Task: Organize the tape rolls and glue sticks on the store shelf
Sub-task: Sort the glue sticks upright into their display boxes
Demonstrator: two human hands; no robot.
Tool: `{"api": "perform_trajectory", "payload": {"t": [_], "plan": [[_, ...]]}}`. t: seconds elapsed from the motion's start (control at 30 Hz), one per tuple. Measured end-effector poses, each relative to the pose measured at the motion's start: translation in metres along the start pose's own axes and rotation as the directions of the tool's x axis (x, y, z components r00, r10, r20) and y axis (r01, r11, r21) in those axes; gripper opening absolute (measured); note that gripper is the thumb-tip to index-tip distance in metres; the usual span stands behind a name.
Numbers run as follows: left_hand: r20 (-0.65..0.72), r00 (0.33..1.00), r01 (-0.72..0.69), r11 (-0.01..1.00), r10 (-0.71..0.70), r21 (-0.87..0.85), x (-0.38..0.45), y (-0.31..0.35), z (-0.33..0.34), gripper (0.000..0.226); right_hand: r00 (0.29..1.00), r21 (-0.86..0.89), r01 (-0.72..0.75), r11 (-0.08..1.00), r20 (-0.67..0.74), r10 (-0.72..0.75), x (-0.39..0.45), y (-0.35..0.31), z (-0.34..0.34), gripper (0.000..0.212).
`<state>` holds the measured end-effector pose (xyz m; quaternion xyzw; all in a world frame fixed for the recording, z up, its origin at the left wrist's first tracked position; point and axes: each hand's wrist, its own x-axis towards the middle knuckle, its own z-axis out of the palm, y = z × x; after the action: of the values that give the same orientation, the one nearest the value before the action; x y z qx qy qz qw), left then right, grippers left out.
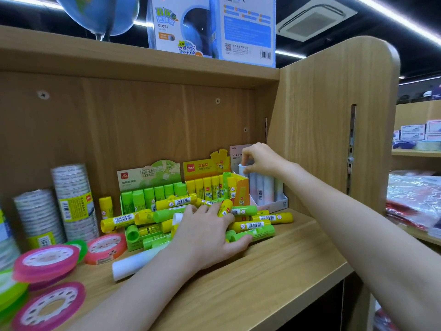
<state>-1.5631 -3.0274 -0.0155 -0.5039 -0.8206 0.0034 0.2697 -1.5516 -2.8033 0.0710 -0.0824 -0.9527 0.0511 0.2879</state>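
Head view: the right hand (259, 158) pinches the cap of a white glue stick (244, 168) standing in the white display box (272, 203) at the shelf's right end. The left hand (206, 231) lies spread, fingers fairly straight, on the loose pile of glue sticks (253, 226), yellow and green, just in front of the orange display box (241, 187). Left of that box stands a green display box (133, 177); further left stand stacked clear tape rolls (71, 199), with pink tape rolls (45, 261) flat before them. All rest on a wooden shelf (274, 271) in a store; boxed globes (210, 27) sit above.
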Motion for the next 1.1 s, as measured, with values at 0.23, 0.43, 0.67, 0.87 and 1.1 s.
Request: {"api": "perform_trajectory", "payload": {"t": [0.23,0.43,0.67,0.87,1.1], "plan": [[-0.008,1.0,0.003,1.0,-0.003,0.002,-0.001,0.0,0.001,0.096,0.999,0.011,-0.035,0.999,0.015,0.035,0.005,0.002,0.002,0.006],[-0.01,1.0,0.006,1.0,-0.006,0.0,0.0,0.0,0.002,0.097,0.998,-0.05,-0.058,0.997,0.018,0.059,0.005,0.0,0.003,0.014],[-0.004,1.0,0.003,1.0,-0.003,-0.001,0.0,-0.001,0.002,0.097,0.998,-0.008,-0.066,0.998,-0.02,0.065,0.008,-0.003,0.005,0.011],[-0.004,1.0,0.003,1.0,-0.003,0.002,0.0,0.0,0.002,0.097,0.998,0.053,-0.04,0.998,-0.039,0.043,0.008,0.0,0.006,0.01],[0.002,1.0,0.004,1.0,-0.005,0.006,0.001,0.0,0.002,0.096,0.997,0.078,-0.032,0.996,-0.064,0.037,0.009,0.004,0.01,0.011]]}}
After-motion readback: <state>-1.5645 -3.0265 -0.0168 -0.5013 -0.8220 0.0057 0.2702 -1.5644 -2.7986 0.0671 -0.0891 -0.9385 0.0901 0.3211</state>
